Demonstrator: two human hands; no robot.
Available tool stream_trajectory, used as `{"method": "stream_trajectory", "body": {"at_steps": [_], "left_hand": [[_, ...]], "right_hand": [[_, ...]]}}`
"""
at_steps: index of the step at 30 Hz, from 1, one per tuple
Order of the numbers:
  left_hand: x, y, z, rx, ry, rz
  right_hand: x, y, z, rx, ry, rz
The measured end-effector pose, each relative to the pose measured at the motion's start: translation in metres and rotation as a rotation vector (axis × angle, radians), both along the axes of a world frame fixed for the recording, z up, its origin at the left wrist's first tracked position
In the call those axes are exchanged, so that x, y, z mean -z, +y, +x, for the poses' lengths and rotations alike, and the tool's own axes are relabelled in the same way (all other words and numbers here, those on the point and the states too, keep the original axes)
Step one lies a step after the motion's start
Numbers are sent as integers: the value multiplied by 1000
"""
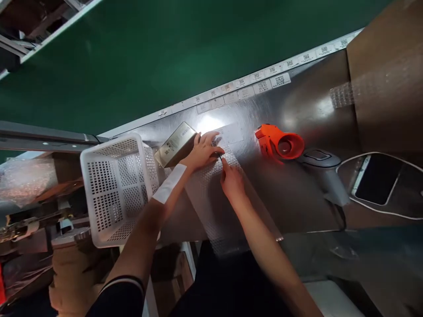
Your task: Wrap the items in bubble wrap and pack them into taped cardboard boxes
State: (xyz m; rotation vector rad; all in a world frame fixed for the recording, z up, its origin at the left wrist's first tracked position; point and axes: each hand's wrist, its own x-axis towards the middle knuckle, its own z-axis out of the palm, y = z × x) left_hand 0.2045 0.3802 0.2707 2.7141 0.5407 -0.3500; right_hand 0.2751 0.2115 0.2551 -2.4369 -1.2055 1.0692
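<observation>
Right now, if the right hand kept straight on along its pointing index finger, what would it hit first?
Most likely the left hand, at its thumb side, just ahead of the right hand's fingertip. Whether they already touch, or one sits slightly higher, I can't tell from this view.

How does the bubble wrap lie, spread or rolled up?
Spread: the bubble wrap stretches flat from the left hand and right hand to the near edge of the table. Far end partly hidden: cannot tell.

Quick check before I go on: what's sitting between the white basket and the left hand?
In the head view, a gold-coloured box lies at a slant between the white perforated basket and the left hand.
</observation>
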Motion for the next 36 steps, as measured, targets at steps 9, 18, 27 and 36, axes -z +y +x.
{"method": "stream_trajectory", "body": {"at_steps": [9, 18, 27, 36], "left_hand": [[7, 5, -6, -13, -54, -14], [7, 4, -6, -36, -31, -8], [9, 4, -9, -39, -37, -19], [10, 2, -13, -75, -55, -37]], "right_hand": [[8, -28, -6, 46, 22, 42], [11, -89, -15, 96, 26, 43], [18, -153, -25, 162, 24, 95], [12, -245, -36, 254, 116, 156]]}}
